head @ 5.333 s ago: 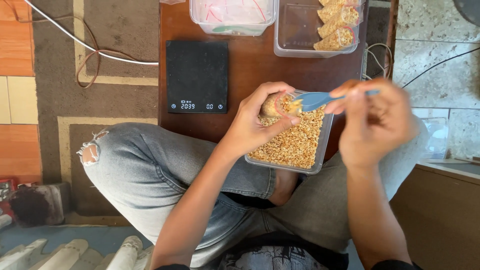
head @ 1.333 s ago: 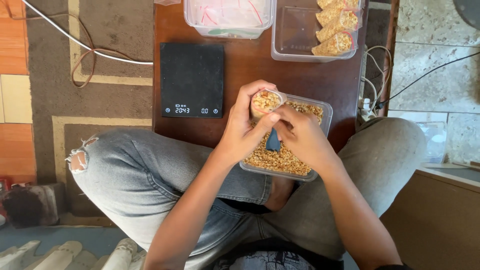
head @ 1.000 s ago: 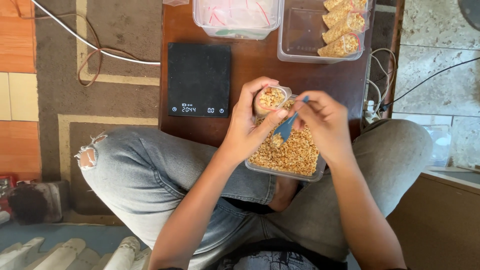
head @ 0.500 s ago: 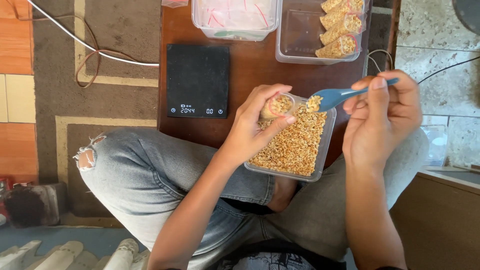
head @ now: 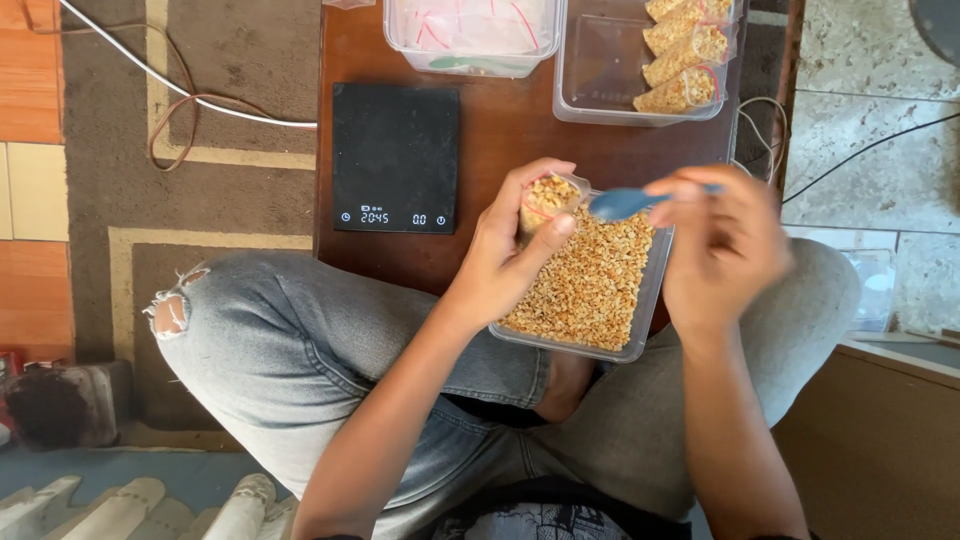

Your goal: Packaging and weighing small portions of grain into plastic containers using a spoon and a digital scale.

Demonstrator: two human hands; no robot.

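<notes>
Resting at the table edge, the clear grain tray (head: 640,300) is full of golden grain. Above it, the left hand (head: 510,255) wraps a small filled bag (head: 545,197); the right hand (head: 725,250) pinches a blue spoon (head: 625,203).

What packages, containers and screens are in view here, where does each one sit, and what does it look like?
Scale screen: lit pale digits, near edge of the flat black square scale.
Small clear bag: left hand, filled with tan grains.
Clear tub: rectangular, on the lap, holds loose grains.
Filled bags: row in the far right clear tub.
Far middle tub: clear, holds pale bags with red strips.
</notes>
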